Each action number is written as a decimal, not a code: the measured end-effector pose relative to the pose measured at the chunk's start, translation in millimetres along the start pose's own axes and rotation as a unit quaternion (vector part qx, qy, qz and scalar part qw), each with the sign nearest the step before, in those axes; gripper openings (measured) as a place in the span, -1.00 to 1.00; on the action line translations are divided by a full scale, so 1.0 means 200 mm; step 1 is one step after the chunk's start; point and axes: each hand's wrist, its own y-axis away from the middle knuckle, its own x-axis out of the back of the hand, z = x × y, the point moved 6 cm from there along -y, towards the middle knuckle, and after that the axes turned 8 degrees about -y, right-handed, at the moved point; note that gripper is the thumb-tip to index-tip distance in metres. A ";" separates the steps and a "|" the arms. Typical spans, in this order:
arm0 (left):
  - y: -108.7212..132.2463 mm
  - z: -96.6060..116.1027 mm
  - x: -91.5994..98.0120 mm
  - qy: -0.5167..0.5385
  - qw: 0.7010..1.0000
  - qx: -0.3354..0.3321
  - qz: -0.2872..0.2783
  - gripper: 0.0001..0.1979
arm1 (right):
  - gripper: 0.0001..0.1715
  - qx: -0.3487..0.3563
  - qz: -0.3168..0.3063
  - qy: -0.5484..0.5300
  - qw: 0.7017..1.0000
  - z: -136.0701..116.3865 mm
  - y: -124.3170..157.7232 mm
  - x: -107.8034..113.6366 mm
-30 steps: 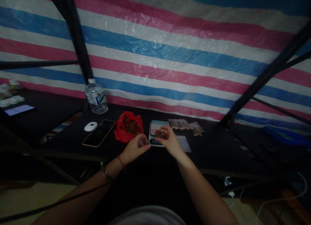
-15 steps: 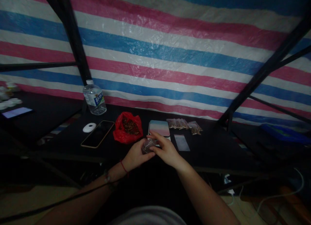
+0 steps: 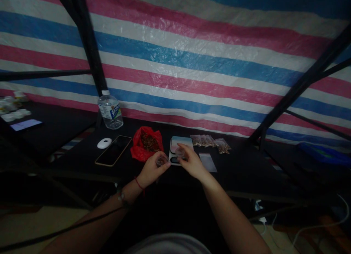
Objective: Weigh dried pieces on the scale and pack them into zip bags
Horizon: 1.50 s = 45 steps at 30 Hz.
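My left hand [image 3: 151,170] is closed around a small clear plastic cup [image 3: 161,160], in front of the red plastic bag [image 3: 138,153]. That bag stands open, with brown dried bits [image 3: 150,142] inside. My right hand [image 3: 194,165] grips a clear round plastic piece [image 3: 180,152], a second cup or a lid; I cannot tell which. It is over the front part of a small digital scale [image 3: 182,140], whose dark display [image 3: 174,160] shows just below it. To the right of this hand lies a flat clear bag [image 3: 208,162].
Several small filled zip bags [image 3: 203,140] lie behind at the right. On the left are a phone [image 3: 113,150], a white oval device [image 3: 104,143] and a clear bottle [image 3: 110,111]. Black frame bars [image 3: 93,56] and a striped sheet [image 3: 178,63] stand behind the table.
My hands have moved apart, and the clear plastic pieces that were together between them are now separate, one in each hand. The scale's display has come into view.
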 end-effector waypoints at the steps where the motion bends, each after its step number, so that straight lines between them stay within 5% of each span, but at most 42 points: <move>1: 0.00 -0.01 0.00 0.005 1.000 0.003 0.002 -0.73 | -0.39 -0.010 0.039 0.041 0.998 0.06 -0.03 0.04; 3: -0.01 -0.03 0.01 0.021 1.000 0.010 0.001 -0.73 | -0.48 -0.043 0.105 0.110 0.987 0.18 -0.09 0.10; 9: 0.00 -0.02 -0.02 0.056 0.998 0.009 -0.039 -0.66 | -0.47 -0.105 0.109 0.225 0.962 0.37 -0.18 0.14; 14: 0.02 0.04 -0.03 0.168 0.983 0.044 -0.063 -0.60 | -0.31 0.005 0.150 0.157 0.976 0.12 -0.11 0.14; 21: 0.13 0.11 -0.15 0.374 0.914 0.116 -0.105 -0.56 | -0.68 0.080 -0.081 0.032 0.993 -0.33 0.17 -0.04; 24: 0.15 0.16 -0.22 0.398 0.891 0.138 -0.167 -0.54 | -0.90 0.073 -0.096 0.027 0.992 -0.39 0.23 -0.05; 30: 0.02 0.33 -0.16 0.200 0.962 0.010 -0.184 -0.62 | -0.93 0.052 0.035 -0.035 0.997 -0.37 0.24 0.12; 34: 0.01 0.27 -0.17 0.102 0.974 0.016 -0.201 -0.67 | -0.88 0.032 0.088 -0.046 0.995 -0.31 0.23 0.19; 40: 0.09 0.15 -0.13 0.090 0.989 0.048 -0.108 -0.66 | -0.55 -0.109 0.091 -0.205 0.968 -0.12 0.20 0.10; 45: 0.11 0.19 -0.07 0.084 0.993 0.013 -0.084 -0.68 | -0.76 -0.119 0.086 -0.203 0.968 -0.16 0.21 0.07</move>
